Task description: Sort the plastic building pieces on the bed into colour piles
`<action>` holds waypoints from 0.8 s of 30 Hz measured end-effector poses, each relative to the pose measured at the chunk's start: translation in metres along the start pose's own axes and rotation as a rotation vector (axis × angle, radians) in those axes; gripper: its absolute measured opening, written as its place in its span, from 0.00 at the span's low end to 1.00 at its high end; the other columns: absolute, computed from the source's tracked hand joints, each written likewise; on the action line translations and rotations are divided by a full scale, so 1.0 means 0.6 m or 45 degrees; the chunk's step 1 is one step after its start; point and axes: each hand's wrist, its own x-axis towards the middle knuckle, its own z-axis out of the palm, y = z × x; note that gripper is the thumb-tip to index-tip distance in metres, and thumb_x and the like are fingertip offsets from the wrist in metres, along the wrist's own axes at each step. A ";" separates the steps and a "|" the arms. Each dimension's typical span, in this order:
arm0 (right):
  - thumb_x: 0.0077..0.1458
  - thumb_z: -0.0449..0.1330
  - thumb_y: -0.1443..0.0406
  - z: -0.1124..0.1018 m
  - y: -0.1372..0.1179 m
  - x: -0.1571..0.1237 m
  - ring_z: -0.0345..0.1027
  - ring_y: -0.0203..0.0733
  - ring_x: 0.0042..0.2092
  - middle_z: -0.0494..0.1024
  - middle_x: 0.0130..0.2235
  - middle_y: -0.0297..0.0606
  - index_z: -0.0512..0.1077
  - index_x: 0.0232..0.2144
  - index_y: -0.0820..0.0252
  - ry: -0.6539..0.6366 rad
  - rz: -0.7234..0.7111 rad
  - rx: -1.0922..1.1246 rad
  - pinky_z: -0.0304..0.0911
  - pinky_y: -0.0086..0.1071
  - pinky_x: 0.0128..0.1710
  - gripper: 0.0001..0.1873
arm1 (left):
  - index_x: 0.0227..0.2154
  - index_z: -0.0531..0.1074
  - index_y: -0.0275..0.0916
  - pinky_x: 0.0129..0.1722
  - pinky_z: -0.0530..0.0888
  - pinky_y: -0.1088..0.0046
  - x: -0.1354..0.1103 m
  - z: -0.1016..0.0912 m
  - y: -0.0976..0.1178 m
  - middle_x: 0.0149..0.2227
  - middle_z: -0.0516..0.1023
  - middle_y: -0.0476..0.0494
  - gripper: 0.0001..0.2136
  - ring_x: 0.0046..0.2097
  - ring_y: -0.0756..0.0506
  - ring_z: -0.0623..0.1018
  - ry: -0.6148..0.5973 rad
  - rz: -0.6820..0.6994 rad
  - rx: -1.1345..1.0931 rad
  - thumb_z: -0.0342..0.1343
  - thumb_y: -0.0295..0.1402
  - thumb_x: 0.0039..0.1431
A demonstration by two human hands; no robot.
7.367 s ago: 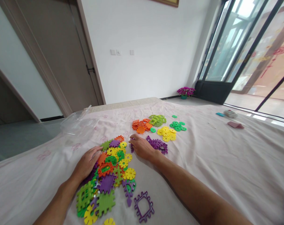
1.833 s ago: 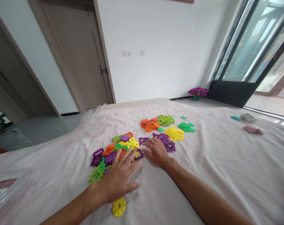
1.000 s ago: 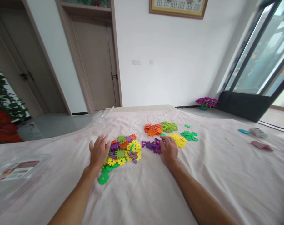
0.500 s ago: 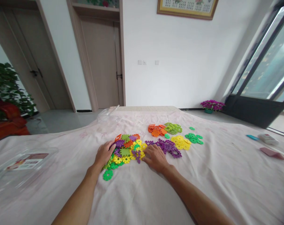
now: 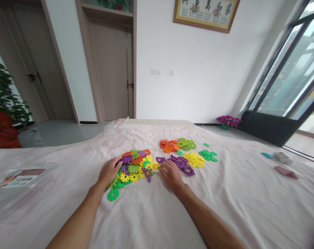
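A mixed heap of notched plastic interlocking discs (image 5: 133, 168) lies on the cloth, in purple, orange, yellow and greens. My left hand (image 5: 109, 172) rests against its left side, fingers laid loosely over the edge pieces. At the heap's right side my right hand (image 5: 171, 175) pinches a yellow interlocking disc (image 5: 155, 165) at the fingertips. Just behind that hand is a pile of purple discs (image 5: 181, 163). Single-colour piles stand farther off: orange discs (image 5: 168, 146), light green discs (image 5: 187, 144), yellow discs (image 5: 194, 159) and green discs (image 5: 208, 155).
A clear plastic container (image 5: 22, 181) lies at the left, and another clear plastic piece (image 5: 116, 128) sits at the far edge. Toward the right are a blue object (image 5: 267, 155), a white packet (image 5: 283, 158) and a pink cloth-like piece (image 5: 286, 172). The tablecloth (image 5: 224, 200) is wrinkled.
My right hand has drawn slightly away from the mixed heap, with a yellow disc now showing at its fingertips. My left hand stays on the heap. The camera view has shifted a little.
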 end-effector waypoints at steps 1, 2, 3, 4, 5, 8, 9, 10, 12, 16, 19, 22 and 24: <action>0.64 0.51 0.61 -0.003 0.007 0.000 0.63 0.41 0.38 0.74 0.34 0.38 0.70 0.31 0.59 0.030 0.034 -0.027 0.54 0.33 0.41 0.12 | 0.51 0.72 0.39 0.59 0.64 0.65 0.000 0.001 -0.001 0.55 0.75 0.44 0.21 0.56 0.43 0.72 -0.001 -0.001 0.002 0.43 0.43 0.63; 0.64 0.51 0.60 -0.007 0.015 0.001 0.63 0.41 0.38 0.74 0.34 0.38 0.70 0.31 0.58 0.059 0.066 -0.064 0.53 0.33 0.41 0.13 | 0.52 0.72 0.39 0.59 0.64 0.65 0.000 0.002 -0.002 0.55 0.75 0.43 0.21 0.57 0.43 0.72 -0.001 -0.002 0.004 0.43 0.43 0.63; 0.64 0.51 0.60 -0.012 0.024 0.001 0.63 0.42 0.38 0.74 0.33 0.38 0.71 0.31 0.58 0.090 0.098 -0.108 0.53 0.33 0.41 0.13 | 0.51 0.72 0.39 0.59 0.64 0.64 0.000 0.002 -0.003 0.55 0.75 0.43 0.21 0.56 0.43 0.72 -0.001 -0.003 0.007 0.42 0.43 0.63; 0.64 0.51 0.60 -0.018 0.037 0.001 0.63 0.42 0.38 0.74 0.33 0.38 0.71 0.31 0.58 0.126 0.132 -0.158 0.53 0.34 0.42 0.13 | 0.51 0.72 0.39 0.59 0.64 0.64 0.000 0.002 -0.003 0.55 0.75 0.44 0.21 0.56 0.43 0.72 -0.001 -0.004 0.010 0.42 0.43 0.63; 0.63 0.52 0.60 -0.025 0.051 0.000 0.63 0.42 0.39 0.74 0.33 0.38 0.71 0.31 0.58 0.165 0.173 -0.211 0.53 0.34 0.42 0.13 | 0.51 0.72 0.40 0.59 0.64 0.64 0.000 0.003 -0.004 0.55 0.75 0.44 0.21 0.56 0.43 0.72 -0.003 -0.005 0.013 0.42 0.42 0.63; 0.62 0.52 0.59 -0.047 0.104 -0.007 0.63 0.44 0.40 0.75 0.34 0.39 0.73 0.32 0.57 0.304 0.365 -0.363 0.52 0.36 0.43 0.13 | 0.51 0.72 0.40 0.59 0.64 0.64 0.000 0.004 -0.007 0.55 0.75 0.44 0.21 0.57 0.43 0.72 -0.006 -0.011 0.022 0.43 0.42 0.62; 0.62 0.52 0.58 -0.055 0.124 -0.012 0.63 0.45 0.40 0.75 0.35 0.40 0.73 0.32 0.57 0.346 0.454 -0.408 0.52 0.36 0.43 0.14 | 0.52 0.72 0.40 0.59 0.64 0.64 0.000 0.004 -0.007 0.55 0.74 0.43 0.21 0.57 0.43 0.72 -0.005 -0.009 0.022 0.43 0.42 0.62; 0.62 0.51 0.58 -0.063 0.142 -0.017 0.63 0.46 0.41 0.76 0.36 0.42 0.74 0.32 0.57 0.383 0.557 -0.454 0.52 0.37 0.42 0.14 | 0.52 0.72 0.39 0.59 0.64 0.64 0.000 0.005 -0.008 0.55 0.74 0.43 0.22 0.57 0.43 0.72 -0.006 -0.005 0.023 0.42 0.42 0.63; 0.61 0.51 0.58 -0.076 0.173 -0.028 0.63 0.50 0.43 0.76 0.40 0.45 0.75 0.37 0.58 0.445 0.760 -0.529 0.52 0.40 0.42 0.15 | 0.52 0.71 0.39 0.59 0.64 0.64 0.001 0.005 -0.009 0.55 0.74 0.42 0.22 0.56 0.43 0.72 -0.010 0.001 0.021 0.42 0.43 0.63; 0.58 0.52 0.64 -0.089 0.189 -0.038 0.61 0.53 0.47 0.73 0.48 0.48 0.73 0.48 0.58 0.567 0.874 -0.562 0.51 0.43 0.44 0.18 | 0.52 0.72 0.40 0.59 0.64 0.64 0.001 0.004 -0.006 0.55 0.75 0.43 0.21 0.56 0.43 0.72 -0.015 -0.010 0.016 0.43 0.42 0.62; 0.58 0.52 0.66 -0.079 0.155 -0.028 0.60 0.51 0.47 0.73 0.47 0.45 0.74 0.47 0.56 0.535 0.626 -0.488 0.51 0.42 0.46 0.16 | 0.51 0.72 0.41 0.59 0.64 0.64 0.001 0.004 -0.005 0.54 0.75 0.44 0.21 0.57 0.43 0.72 -0.006 -0.009 0.006 0.43 0.42 0.62; 0.61 0.52 0.65 -0.058 0.098 -0.013 0.60 0.48 0.46 0.74 0.45 0.42 0.74 0.45 0.53 0.367 0.293 -0.343 0.53 0.40 0.46 0.13 | 0.51 0.72 0.41 0.59 0.64 0.63 0.001 0.004 -0.004 0.54 0.76 0.44 0.20 0.56 0.43 0.72 0.002 -0.012 -0.003 0.44 0.41 0.62; 0.63 0.52 0.64 -0.043 0.057 -0.005 0.61 0.47 0.46 0.74 0.45 0.41 0.74 0.45 0.52 0.229 0.130 -0.256 0.54 0.40 0.47 0.13 | 0.51 0.72 0.41 0.59 0.64 0.63 0.001 0.004 -0.004 0.54 0.76 0.44 0.20 0.56 0.42 0.72 0.005 -0.014 -0.001 0.44 0.42 0.62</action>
